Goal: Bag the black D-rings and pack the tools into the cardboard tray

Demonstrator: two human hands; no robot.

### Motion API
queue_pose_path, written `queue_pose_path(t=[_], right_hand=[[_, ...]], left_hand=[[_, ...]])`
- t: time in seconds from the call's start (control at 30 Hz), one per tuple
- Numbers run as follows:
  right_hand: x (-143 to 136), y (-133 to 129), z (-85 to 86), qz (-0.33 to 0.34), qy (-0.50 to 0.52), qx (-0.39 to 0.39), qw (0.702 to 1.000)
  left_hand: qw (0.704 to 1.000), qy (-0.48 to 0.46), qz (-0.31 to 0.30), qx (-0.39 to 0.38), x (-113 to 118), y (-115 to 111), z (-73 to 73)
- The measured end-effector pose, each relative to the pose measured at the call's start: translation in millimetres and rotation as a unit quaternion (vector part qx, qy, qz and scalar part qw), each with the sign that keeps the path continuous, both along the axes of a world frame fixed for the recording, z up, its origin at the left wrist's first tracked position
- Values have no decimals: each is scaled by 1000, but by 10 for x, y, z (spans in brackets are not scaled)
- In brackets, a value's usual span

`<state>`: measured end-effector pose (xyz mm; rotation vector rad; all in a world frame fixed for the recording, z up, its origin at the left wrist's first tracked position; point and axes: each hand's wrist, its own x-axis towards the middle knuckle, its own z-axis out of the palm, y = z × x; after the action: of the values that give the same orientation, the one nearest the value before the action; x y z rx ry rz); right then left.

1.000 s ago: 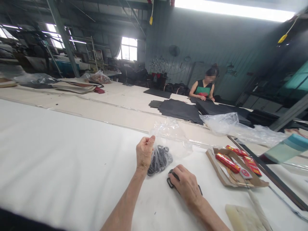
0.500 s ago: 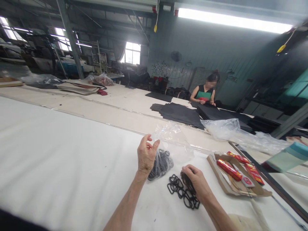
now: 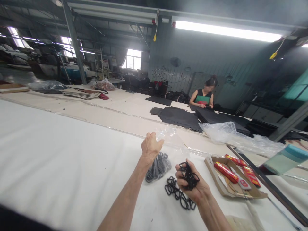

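Rings (image 3: 189, 175) fill the right hand (image 3: 198, 191), apart from the tray edge (image 3: 213, 176).

the bag (image 3: 169, 138) was glossy, clear plastic; the black rings (image 3: 176, 193) looked smooth; the tray (image 3: 218, 184) was matt cardboard.

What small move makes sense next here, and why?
Probably bring the right hand over to the open plastic bag: its palm is turned up with black rings heaped in it, and the left hand is at the bag.
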<state>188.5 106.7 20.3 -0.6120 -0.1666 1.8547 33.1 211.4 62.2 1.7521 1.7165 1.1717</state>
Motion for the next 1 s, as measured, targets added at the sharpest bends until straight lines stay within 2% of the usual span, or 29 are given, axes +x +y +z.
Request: queue_pose_path(t=[0.23,0.33,0.43,0.57,0.73,0.87,1.0], right_hand=[[-467,290,532,82,62,60,993],[-684,513,755,62,66,54,994],[-822,769,854,27,51,46,997],[-817,1026,744,-10,-12,19,1000],[-613,1101,467,-22,-164,-46,985],[-499,1121,323,-23,-297,-83,951],[-508,1204,217,-26,-421,-97,901]], left_hand=[[986,-163,-3,30,-146,26,-160],[967,-252,-28,30,-138,29,-204],[942,-331,-57,22,-113,47,-223],[914,-404,-48,16,-121,92,-278],[895,-444,-15,37,-106,117,-374],[889,-456,-22,39,-21,80,-389],[885,-462,-36,40,4,30,-406]])
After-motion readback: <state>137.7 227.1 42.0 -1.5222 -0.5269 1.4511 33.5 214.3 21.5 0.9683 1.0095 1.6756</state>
